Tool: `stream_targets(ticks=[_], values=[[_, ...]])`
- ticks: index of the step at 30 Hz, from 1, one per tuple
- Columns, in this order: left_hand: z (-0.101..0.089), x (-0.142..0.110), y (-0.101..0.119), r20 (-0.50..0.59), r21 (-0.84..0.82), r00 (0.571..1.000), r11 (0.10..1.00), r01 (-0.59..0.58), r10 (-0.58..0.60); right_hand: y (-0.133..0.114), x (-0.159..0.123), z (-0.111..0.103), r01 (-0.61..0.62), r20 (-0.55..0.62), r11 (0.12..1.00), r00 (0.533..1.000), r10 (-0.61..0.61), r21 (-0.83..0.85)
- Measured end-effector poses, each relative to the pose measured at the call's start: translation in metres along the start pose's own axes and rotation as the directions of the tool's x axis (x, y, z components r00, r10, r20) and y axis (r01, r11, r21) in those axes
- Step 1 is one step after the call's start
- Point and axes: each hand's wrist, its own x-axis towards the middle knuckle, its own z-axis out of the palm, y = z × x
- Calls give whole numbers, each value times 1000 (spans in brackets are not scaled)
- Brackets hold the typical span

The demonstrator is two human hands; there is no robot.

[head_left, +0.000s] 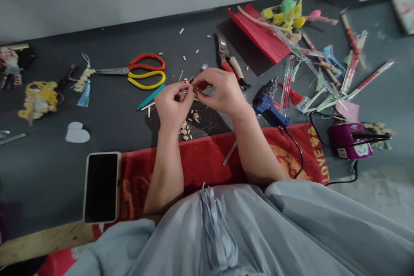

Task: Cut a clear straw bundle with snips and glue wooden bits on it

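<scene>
My left hand (174,102) and my right hand (220,90) meet fingertip to fingertip over the dark table. Both are closed in a pinch around something small, too tiny and covered by the fingers to name. Below them lie small cut wooden bits (186,129) and sawdust-like crumbs. To the left of my left hand are a teal pen-like tool (151,97) and thin wooden sticks (148,107). Scissors (139,71) with one red and one yellow handle loop lie beyond it. Pruning pliers (228,56) with red and white grips rest just past my right hand.
A blue glue gun (270,105) lies right of my right wrist, its cord running to a purple power block (351,140). A phone (101,187) sits at the left on a red towel (210,159). Red paper (258,36), wrapped sticks and yarn crowd the right; yellow yarn (39,99) lies left.
</scene>
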Motion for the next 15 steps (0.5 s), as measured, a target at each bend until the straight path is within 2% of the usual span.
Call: stream_targets(ticks=[7,11,15], values=[[-3,1,-3,51,127,994,987,-99,94,1,0,-2,-3,34,1000,999,4,-26],[-3,1,-1,63,134,995,987,-83,75,3,-1,-1,1,31,1000,1000,-2,18],[-2,0,1,36,108,999,994,-30,26,6,-2,2,-22,-7,991,1000,23,135]])
